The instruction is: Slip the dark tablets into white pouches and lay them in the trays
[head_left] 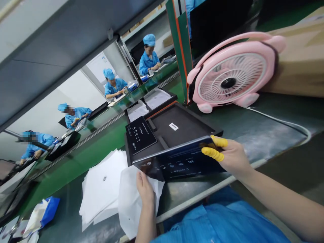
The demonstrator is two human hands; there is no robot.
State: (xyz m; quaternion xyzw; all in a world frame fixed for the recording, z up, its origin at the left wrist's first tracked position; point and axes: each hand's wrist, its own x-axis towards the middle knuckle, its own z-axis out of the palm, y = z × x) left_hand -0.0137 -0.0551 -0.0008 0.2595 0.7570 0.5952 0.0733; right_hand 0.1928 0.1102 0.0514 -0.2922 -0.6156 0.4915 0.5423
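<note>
One tablet, partly behind sheet

— The tablet?
— Glossy, smooth, dark like glass.
— And the fan?
— Pink plastic, slightly shiny.
— The stacked sheets?
— White paper, matt.
— The finger cots?
— Yellow, ridged, rubbery-looking.

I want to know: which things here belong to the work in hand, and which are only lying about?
In the work, it seems:
tablet, in the right hand
white sheet, in the left hand
stack of white sheets
black tray, second tablet on it

Probably lying about:
pink fan
cardboard box
blue-and-white packet
</note>
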